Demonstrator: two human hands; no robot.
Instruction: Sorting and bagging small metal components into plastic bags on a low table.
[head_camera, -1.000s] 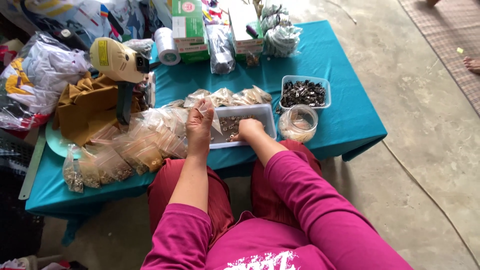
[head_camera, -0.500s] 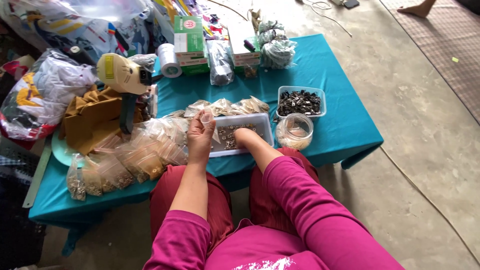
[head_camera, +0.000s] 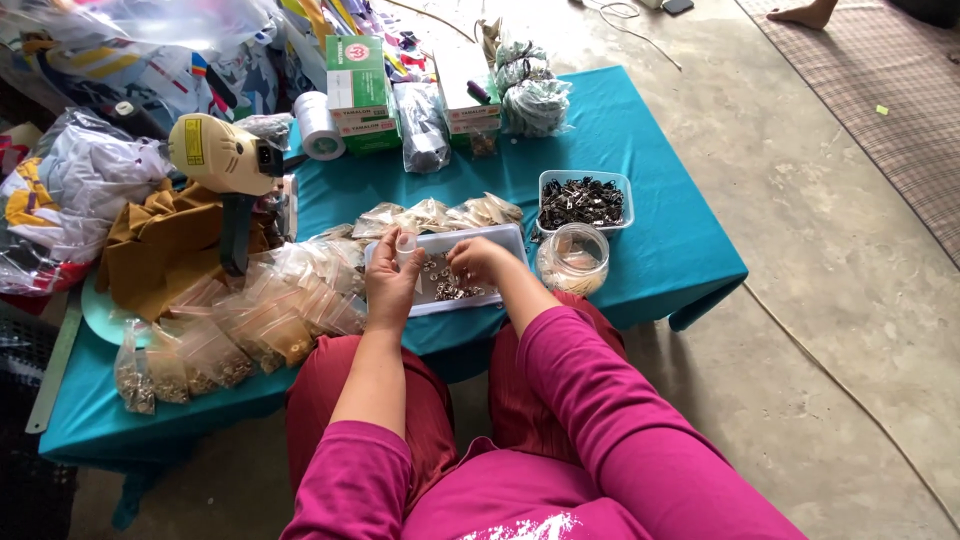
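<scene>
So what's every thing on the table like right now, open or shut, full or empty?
White tray: open, holds small metal bits.
Small clear bag: upright in the left hand.
Right hand: fingers down in the tray.
Round jar: lidless, partly filled.
Clear tub: open, full of dark clips.
Filled bags: piled up.

right hand (head_camera: 478, 262) now deeper in the white tray (head_camera: 505, 238), off its near rim

**Small bag and tray of metal pieces**

A small clear plastic bag (head_camera: 405, 243) stands upright, mouth up, over the left end of the white rectangular tray (head_camera: 505, 240). The tray lies flat at the near edge of the teal table (head_camera: 660, 250), holding a loose scatter of small silvery metal pieces (head_camera: 447, 285).
</scene>
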